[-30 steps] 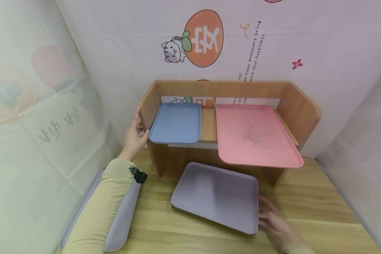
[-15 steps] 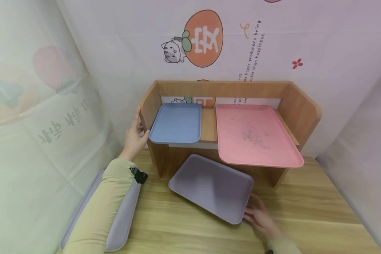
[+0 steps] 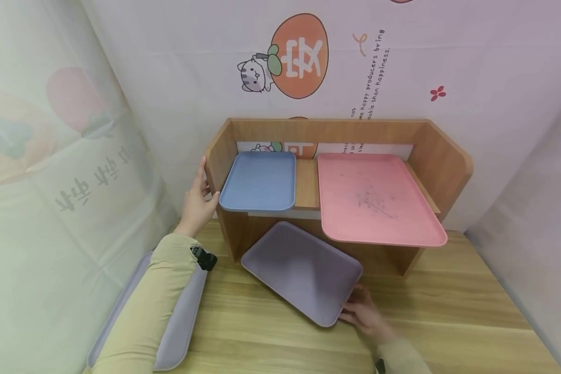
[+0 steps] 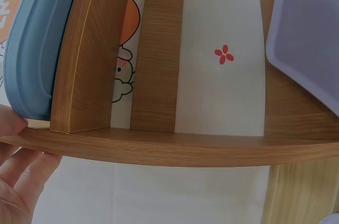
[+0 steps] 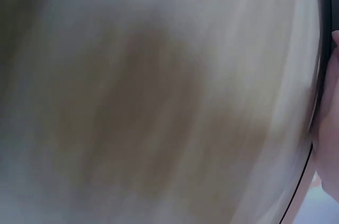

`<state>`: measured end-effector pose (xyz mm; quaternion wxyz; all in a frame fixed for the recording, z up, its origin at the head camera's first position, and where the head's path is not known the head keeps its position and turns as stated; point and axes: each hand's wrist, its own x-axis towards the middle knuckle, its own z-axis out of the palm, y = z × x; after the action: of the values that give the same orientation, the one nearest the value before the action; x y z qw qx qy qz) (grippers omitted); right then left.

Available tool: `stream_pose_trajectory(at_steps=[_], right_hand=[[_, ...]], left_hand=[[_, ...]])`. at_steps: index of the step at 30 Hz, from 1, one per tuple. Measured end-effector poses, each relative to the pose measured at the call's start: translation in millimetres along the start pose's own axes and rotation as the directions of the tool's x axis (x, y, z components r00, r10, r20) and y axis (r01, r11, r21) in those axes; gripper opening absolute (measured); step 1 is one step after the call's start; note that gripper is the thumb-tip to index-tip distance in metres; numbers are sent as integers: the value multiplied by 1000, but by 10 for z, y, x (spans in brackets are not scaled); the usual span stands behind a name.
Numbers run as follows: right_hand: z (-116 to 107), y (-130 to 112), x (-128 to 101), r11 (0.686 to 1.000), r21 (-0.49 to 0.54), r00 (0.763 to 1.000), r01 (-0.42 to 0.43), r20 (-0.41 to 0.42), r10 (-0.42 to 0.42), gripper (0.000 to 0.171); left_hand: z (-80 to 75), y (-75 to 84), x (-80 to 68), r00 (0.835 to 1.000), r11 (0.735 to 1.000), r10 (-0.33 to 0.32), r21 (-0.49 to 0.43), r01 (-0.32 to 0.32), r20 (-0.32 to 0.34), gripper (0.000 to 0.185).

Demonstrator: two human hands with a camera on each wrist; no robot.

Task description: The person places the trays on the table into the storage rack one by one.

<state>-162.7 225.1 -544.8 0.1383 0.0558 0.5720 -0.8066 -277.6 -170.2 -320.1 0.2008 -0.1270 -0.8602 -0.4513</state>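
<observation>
Lilac tray (image 3: 301, 271) pinched at its corner by the right hand (image 3: 365, 313) — wooden shelf (image 3: 432, 156) overhead, left hand (image 3: 197, 197) spread against its side.

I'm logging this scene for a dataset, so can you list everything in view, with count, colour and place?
Wooden shelf: 1, brown, on the table against the backdrop.
Blue tray: 1, on the shelf's left side.
Pink tray: 1, scuffed, on the shelf's right side, overhanging its front edge.
Lilac tray: 1, on the table, its far end under the shelf.
Second lilac tray: 1, at the table's left edge, under the left sleeve.
Table: 1, light wood.
Backdrop: white cloth with a cat, orange fruit and lettering.
Left hand: rests against the shelf's left side panel.
Right hand: at the near right corner of the lilac tray; grip unclear.
</observation>
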Motion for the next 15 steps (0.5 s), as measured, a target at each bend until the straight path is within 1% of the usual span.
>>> stream_pose_trajectory(at_steps=[3, 7, 11, 15], right_hand=[[72, 23, 14, 1000, -14, 999, -2, -36, 2, 54], [205, 71, 29, 1000, -18, 994, 11, -107, -13, 58], [361, 129, 26, 999, -37, 982, 36, -183, -42, 65], [485, 176, 20, 998, -52, 972, 42, -229, -53, 67]], left_hand=[[-2, -4, 1, 1000, 1000, 2, -4, -2, -2, 92], [-3, -5, 6, 1000, 1000, 1, -4, -1, -1, 92], [1, -9, 12, 1000, 1000, -7, -1, 7, 1, 92], [2, -12, 11, 1000, 1000, -12, -1, 12, 0, 92]])
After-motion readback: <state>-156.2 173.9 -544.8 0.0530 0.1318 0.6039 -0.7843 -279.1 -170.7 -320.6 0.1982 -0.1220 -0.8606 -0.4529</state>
